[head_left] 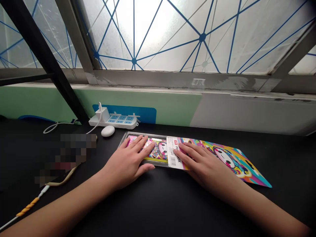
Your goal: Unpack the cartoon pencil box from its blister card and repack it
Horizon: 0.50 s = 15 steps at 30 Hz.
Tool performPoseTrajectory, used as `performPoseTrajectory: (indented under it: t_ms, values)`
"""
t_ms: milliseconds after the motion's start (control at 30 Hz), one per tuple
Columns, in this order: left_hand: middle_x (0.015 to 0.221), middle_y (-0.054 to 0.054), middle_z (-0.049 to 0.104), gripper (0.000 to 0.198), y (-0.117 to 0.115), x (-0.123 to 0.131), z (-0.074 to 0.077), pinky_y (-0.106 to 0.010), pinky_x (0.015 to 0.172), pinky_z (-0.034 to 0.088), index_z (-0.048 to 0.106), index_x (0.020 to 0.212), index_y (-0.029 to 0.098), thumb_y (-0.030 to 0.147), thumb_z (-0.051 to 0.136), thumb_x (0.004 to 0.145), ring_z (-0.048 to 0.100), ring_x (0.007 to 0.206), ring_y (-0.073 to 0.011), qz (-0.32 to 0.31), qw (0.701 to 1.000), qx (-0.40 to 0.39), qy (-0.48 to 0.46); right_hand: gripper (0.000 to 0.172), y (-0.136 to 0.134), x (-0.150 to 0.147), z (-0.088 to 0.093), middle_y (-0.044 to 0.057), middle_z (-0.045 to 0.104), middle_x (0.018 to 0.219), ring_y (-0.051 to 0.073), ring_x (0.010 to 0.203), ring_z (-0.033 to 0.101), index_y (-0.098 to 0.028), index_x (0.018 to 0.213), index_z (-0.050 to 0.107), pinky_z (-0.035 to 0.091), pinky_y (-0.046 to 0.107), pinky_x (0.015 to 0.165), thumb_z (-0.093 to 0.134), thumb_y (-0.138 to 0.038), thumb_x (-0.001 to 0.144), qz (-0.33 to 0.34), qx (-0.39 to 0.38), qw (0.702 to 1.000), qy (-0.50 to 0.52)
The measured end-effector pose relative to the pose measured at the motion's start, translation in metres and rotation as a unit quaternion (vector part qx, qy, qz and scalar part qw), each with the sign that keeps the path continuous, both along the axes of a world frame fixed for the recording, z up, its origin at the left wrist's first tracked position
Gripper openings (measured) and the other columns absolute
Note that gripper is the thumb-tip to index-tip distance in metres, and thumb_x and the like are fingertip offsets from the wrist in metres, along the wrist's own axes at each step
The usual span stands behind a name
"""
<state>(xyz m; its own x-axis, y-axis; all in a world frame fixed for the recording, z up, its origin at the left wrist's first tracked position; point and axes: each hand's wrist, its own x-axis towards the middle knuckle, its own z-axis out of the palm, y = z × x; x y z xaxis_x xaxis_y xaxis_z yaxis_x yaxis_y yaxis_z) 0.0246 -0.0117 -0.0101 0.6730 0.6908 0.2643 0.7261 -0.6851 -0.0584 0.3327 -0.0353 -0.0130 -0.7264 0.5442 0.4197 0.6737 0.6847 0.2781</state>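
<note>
A clear plastic package lies on the black table, with a brightly patterned pencil box inside. My left hand rests flat over its left part, fingers spread and thumb beside the front edge. A colourful printed card extends to the right from the package, overlapping its right end. The card's white end strip carries a barcode and partly covered lettering. My right hand has its fingers on top of the card, while the thumb is mostly hidden at the front edge and seems to pinch it.
A white power strip with a plugged-in charger stands against the wall. Near it sits a white rounded case. On the left are a blurred-out object and a white cable. A black post slants down behind.
</note>
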Motion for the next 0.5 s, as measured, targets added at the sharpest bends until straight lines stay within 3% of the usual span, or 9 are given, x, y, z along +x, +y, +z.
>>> performPoseTrajectory:
  t_ms: [100,267,500]
  values:
    - [0.162,-0.021,0.043,0.066,0.004,0.002,-0.004,-0.06,0.115,0.04,0.044,0.158,0.021,0.056,0.051,0.103,0.043,0.148,-0.04,-0.002,1.0,0.021,0.017,0.041,0.002,0.001,0.0,0.02,0.069,0.134,0.036,0.125,0.063,-0.013,0.14,0.062,0.056,0.054,0.1,0.048,-0.017,0.101,-0.003,-0.015,1.0,0.001]
    - [0.16,-0.02,0.045,0.054,0.006,0.0,0.0,-0.057,0.113,0.043,0.043,0.158,0.023,0.031,0.05,0.105,0.045,0.148,-0.0369,0.004,0.999,0.02,0.047,0.046,0.004,0.006,-0.003,0.017,0.069,0.137,0.033,0.128,0.063,-0.02,0.145,0.059,0.055,0.052,0.103,0.05,-0.015,0.1,-0.006,-0.037,0.999,0.018]
    - [0.161,-0.021,0.044,0.052,0.005,-0.001,0.002,-0.057,0.113,0.043,0.043,0.158,0.023,0.033,0.047,0.107,0.044,0.148,-0.038,0.022,0.999,0.006,0.046,0.045,0.005,0.023,-0.003,0.017,0.065,0.144,0.036,0.13,0.062,-0.018,0.147,0.056,0.057,0.056,0.101,0.05,-0.018,0.102,-0.012,-0.039,0.999,-0.021]
